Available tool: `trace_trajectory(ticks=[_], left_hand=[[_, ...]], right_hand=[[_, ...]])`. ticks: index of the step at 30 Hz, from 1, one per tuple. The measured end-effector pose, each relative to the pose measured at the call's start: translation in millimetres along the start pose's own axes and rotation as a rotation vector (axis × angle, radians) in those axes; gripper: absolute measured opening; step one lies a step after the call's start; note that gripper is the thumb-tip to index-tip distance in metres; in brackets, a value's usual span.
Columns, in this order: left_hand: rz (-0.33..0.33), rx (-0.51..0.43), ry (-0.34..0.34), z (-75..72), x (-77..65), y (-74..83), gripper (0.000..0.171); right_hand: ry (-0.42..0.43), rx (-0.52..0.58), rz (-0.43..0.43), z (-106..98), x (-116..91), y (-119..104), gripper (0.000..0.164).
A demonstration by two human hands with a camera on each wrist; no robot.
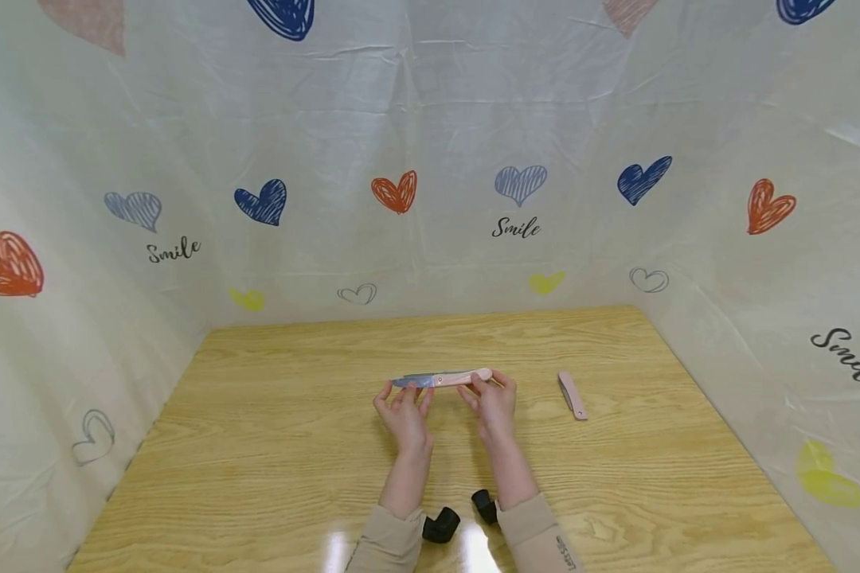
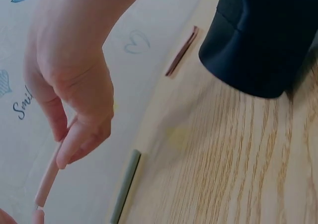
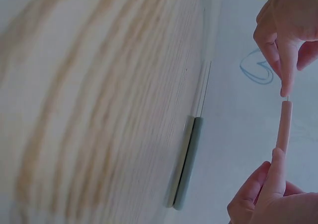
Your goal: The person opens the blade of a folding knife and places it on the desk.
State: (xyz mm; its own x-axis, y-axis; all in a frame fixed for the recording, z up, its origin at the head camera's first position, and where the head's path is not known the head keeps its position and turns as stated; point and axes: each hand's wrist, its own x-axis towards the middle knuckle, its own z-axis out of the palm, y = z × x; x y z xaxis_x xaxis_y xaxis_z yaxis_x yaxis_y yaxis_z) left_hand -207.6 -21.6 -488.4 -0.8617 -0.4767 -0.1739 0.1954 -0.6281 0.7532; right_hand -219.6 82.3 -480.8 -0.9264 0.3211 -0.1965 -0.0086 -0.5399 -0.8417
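In the head view a knife with a pink handle (image 1: 462, 378) and a shiny bluish blade (image 1: 421, 382) is held roughly level above the table. My left hand (image 1: 407, 419) pinches the blade; in the right wrist view its fingertips (image 3: 284, 87) meet the blade beside the handle. Farther right, my right hand (image 1: 497, 404) grips the handle, also visible as the large hand (image 2: 74, 80) in the left wrist view. A folded pink knife (image 1: 572, 395) lies to the right. On the table behind the held knife is a grey-green-handled knife (image 3: 190, 164) with a thin blade, mostly hidden in the head view.
The wood-grain table (image 1: 272, 430) meets a white cloth backdrop (image 1: 459, 135) printed with hearts and "Smile". Black wrist-worn devices sit at the left wrist (image 1: 440, 525) and right wrist (image 1: 484, 506).
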Motion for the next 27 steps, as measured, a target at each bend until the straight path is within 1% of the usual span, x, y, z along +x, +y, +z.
trace_trajectory(ticks=[6,10,14,18,21,24,27], left_hand=[[-0.015,0.028,-0.019,-2.8,4.7,4.6,0.042],[-0.028,0.045,-0.024,-6.4,8.8,8.3,0.043],[-0.040,0.067,-0.012,-9.7,11.1,11.2,0.042],[-0.049,0.094,-0.004,-12.8,12.4,13.9,0.038],[-0.056,0.125,-0.009,-15.7,13.6,17.4,0.037],[-0.061,0.158,-0.024,-18.9,15.3,21.2,0.038],[-0.064,0.217,-0.044,-21.7,17.4,24.6,0.038]], right_hand=[[-0.028,-0.068,-0.015,-5,4,-2,0.035],[-0.010,-0.081,0.000,-7,6,-6,0.031],[-0.009,-0.090,0.012,-10,8,-9,0.031],[-0.041,-0.120,0.011,-17,11,-11,0.035],[-0.080,-0.186,0.021,-22,13,-16,0.039],[-0.121,-0.291,0.041,-28,15,-21,0.040],[-0.151,-0.384,0.049,-33,18,-25,0.040]])
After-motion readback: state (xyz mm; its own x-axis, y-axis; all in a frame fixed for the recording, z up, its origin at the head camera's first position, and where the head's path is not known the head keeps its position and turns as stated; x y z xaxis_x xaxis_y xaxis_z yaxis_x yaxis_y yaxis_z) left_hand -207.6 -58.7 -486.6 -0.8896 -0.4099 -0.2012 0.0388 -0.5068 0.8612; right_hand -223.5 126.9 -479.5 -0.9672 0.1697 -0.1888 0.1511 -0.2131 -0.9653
